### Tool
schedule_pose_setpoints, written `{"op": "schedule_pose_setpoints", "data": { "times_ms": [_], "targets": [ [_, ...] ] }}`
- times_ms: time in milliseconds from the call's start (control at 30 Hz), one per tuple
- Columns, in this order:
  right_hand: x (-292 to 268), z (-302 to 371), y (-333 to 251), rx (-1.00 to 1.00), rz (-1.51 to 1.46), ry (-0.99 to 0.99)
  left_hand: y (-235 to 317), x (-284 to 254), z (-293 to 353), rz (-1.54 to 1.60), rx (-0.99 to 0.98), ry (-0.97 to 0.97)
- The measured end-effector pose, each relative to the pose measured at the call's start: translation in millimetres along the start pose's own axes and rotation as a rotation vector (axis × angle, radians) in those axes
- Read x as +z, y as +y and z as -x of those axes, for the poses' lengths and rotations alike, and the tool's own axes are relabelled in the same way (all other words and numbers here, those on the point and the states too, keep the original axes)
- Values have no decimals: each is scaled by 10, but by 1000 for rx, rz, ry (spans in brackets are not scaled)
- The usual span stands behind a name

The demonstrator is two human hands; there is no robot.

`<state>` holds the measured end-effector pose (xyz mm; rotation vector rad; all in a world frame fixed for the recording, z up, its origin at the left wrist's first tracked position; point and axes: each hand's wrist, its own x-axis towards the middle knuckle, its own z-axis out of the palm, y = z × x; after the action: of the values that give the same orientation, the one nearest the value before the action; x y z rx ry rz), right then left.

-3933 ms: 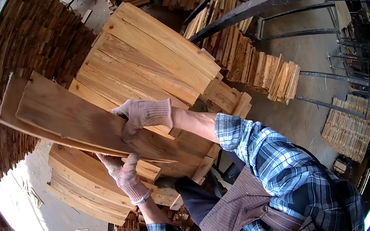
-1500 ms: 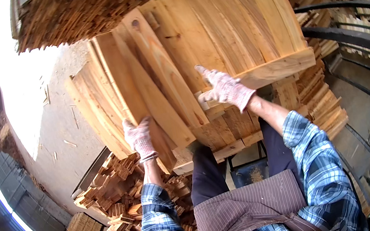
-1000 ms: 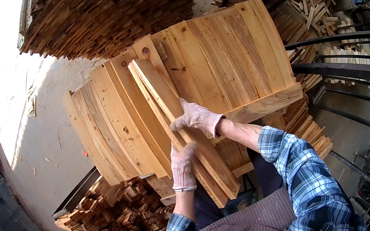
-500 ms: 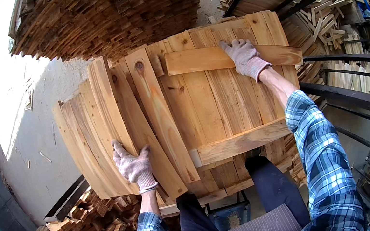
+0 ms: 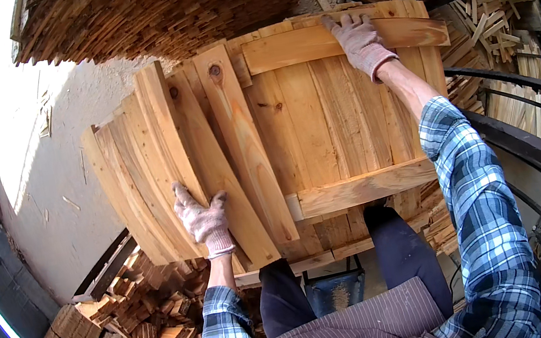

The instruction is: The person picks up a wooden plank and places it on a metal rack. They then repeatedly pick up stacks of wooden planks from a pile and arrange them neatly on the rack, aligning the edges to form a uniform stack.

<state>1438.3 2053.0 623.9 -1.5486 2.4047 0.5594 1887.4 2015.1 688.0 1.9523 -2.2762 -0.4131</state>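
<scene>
My left hand (image 5: 204, 221), in a pinkish knit glove, lies over the near end of a raised wooden plank (image 5: 167, 125), its fingers and thumb straddling the sides. Beside it, to the right, are a slanting plank (image 5: 217, 171) and a knotty plank (image 5: 244, 137). My right hand (image 5: 362, 46), gloved too, grips a crosswise board (image 5: 293, 48), fingers over the far edge. That board rests across the far part of a layer of lengthwise boards (image 5: 340, 114). Another crosswise board (image 5: 366, 186) spans the near part. The undersides of both hands are hidden.
A tall stack of timber (image 5: 166, 14) stands behind the boards. Wood offcuts (image 5: 161, 330) pile up at the lower left. Black metal bars (image 5: 531, 143) run along the right side, with loose sticks (image 5: 490, 25) beyond. My legs (image 5: 409, 246) are close to the near edge.
The far crosswise board has shifted away from me across the layer, my right hand moving with it. My left hand stays on its plank. The whole view has shifted slightly.
</scene>
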Motion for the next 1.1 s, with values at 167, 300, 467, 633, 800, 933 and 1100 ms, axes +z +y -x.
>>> {"op": "schedule_pose_setpoints", "data": {
  "times_ms": [167,300,467,633,800,933,1100],
  "targets": [
    [-357,645,-925,43,-853,-174,-61,-11,-52,15,-51,-57],
    [-238,1378,-2183,54,-1432,-285,-132,-89,-94,160,-13,-84],
    [-386,1555,-3082,294,-1547,-386,-758,-347,-291,804,-89,-309],
    [-159,1528,-3286,83,-1287,-63,-1328,-649,-616,219,-137,-198],
    [-37,1295,-3397,640,-2484,-466,-1290,-433,-232,571,140,-70],
    [-11,1293,-3392,161,-1582,-377,-978,76,-58,766,-421,-201],
    [-548,1500,-3267,260,-1456,-186,-731,-148,-205,1111,-660,-388]
  ]
}}
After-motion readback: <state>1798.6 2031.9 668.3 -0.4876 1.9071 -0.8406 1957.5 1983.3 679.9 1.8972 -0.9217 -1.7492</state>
